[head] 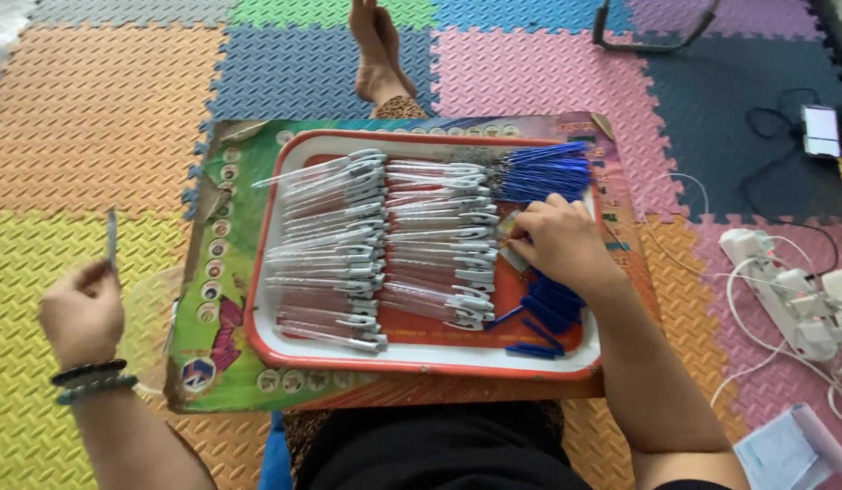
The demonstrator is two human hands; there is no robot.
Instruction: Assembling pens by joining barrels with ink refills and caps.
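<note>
My left hand (80, 313) is raised off to the side of the board (221, 299), fingers pinched on a thin blue refill (111, 238) that sticks straight up from them. My right hand (559, 243) rests in the red tray (421, 361), fingers curled down among the blue refills (543, 172), just beside the rows of clear pen barrels (384, 245); I cannot tell whether they grip anything.

The floor mat (103, 118) is a patchwork of ridged tiles in orange, yellow, blue, pink, green and dark grey. The tray (421, 361) is red with a white rim, and it sits on a colourful printed board (212, 299), mostly green. Clear pen barrels (339, 245) have white clips; the pen refills (539, 172) are blue. The left hand (80, 313) wears black and grey-green bracelets (92, 379).
</note>
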